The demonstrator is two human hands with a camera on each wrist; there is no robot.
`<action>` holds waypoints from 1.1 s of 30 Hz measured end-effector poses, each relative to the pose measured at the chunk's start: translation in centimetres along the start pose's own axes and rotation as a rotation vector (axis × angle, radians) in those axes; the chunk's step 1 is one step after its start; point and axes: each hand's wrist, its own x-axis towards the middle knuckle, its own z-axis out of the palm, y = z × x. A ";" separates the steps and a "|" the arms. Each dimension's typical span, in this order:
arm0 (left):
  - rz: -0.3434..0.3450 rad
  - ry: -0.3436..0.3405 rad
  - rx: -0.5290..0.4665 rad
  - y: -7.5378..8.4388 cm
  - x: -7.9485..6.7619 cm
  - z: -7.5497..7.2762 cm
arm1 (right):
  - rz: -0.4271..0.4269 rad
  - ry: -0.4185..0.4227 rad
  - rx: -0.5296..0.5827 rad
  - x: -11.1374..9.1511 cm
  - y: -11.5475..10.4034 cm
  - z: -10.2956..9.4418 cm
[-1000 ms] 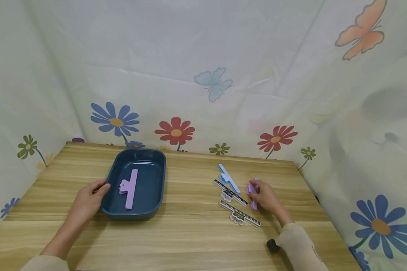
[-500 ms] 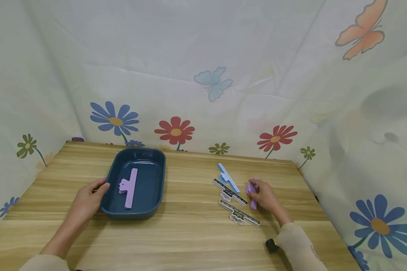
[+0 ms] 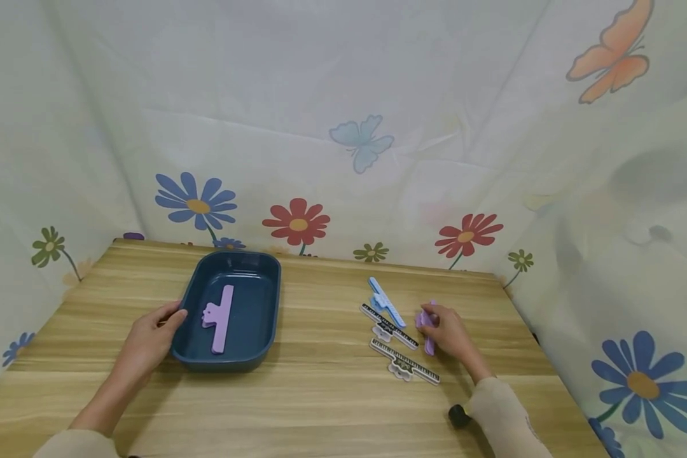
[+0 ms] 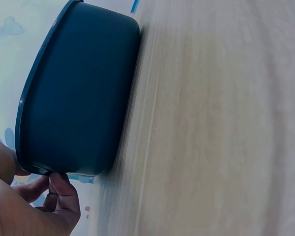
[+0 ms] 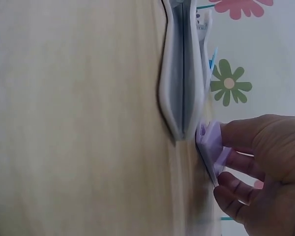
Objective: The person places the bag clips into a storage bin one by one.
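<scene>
My left hand (image 3: 149, 337) grips the left rim of a deep, dark blue rectangular tray (image 3: 273, 312); in the left wrist view its curled fingers (image 4: 64, 201) lie against the outer wall. A purple ruler-shaped clip (image 3: 222, 321) lies inside the tray. On the right side of the table, my right hand (image 3: 450, 332) pinches a second purple clip (image 3: 429, 346) between thumb and fingers. Part of that clip is hidden by the hand. In the right wrist view this purple clip (image 5: 212, 145) stands close to the tabletop.
Left of the right hand lie a light blue clip (image 3: 386, 301) and two clips with piano-key edges, one black (image 3: 390, 326) and one white (image 3: 405, 361). A small black object (image 3: 459, 416) sits by the right sleeve. A flower-printed cloth (image 3: 332, 76) hangs behind the wooden table (image 3: 320, 407).
</scene>
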 end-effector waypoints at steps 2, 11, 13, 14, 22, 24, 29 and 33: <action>0.001 -0.001 -0.004 0.0 -0.1 0.0 | 0.000 0.008 0.019 -0.1 0.2 0.0; -0.010 0.010 -0.003 0.0 0.1 0.1 | 0.079 0.064 0.218 -0.2 1.2 -0.6; -0.008 0.014 0.002 0.0 0.1 0.1 | 0.091 0.068 0.239 -0.3 1.0 -0.9; -0.009 0.015 0.001 0.0 0.1 0.1 | 0.092 0.070 0.250 -0.4 0.9 -1.1; -0.012 0.009 -0.005 0.0 0.1 0.2 | 0.132 0.091 0.329 -0.5 -0.1 -3.1; -0.017 0.005 -0.008 0.1 0.1 0.1 | 0.141 0.095 0.361 -0.5 -0.4 -3.6; -0.025 0.001 -0.008 0.1 0.1 0.1 | 0.145 0.100 0.443 -0.5 -1.3 -4.7; -0.022 0.000 -0.001 0.0 0.1 0.1 | 0.105 0.102 0.485 -0.3 -1.9 -5.6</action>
